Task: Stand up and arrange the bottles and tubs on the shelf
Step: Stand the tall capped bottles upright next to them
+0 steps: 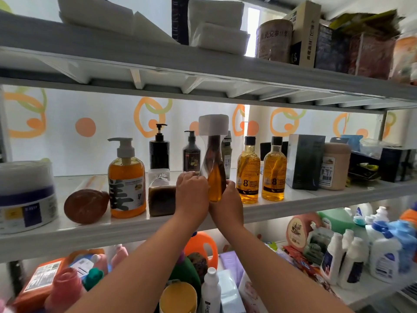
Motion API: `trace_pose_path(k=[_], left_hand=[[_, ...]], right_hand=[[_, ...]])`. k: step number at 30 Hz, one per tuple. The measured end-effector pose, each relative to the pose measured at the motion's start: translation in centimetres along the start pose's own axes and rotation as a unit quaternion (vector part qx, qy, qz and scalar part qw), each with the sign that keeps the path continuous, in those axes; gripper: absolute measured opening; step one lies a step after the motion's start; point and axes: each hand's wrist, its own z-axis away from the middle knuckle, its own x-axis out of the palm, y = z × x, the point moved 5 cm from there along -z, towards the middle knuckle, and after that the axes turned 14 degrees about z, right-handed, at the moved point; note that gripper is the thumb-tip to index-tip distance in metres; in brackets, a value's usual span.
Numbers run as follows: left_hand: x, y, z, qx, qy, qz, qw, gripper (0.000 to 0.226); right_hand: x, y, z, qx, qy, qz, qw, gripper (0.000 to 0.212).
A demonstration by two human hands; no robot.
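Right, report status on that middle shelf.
Left hand and right hand both gripping white-capped amber twisted bottle, upright. Brown-lidded tube lying on its side. Square brown jar crowds left.

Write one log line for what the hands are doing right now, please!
left hand: gripping amber bottle | right hand: gripping same bottle | bottle: upright, white cap | middle shelf | brown tub: lying down
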Motion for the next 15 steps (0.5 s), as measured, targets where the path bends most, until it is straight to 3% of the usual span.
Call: trace_pose_path(k=[15], left_hand=[[1.9,0.5,-0.6,0.045,0.001,0.020,0.999,0.022]], right_hand=[[-0.4,0.9,-0.8,0.022,0.029,0.002,0.999,0.056]])
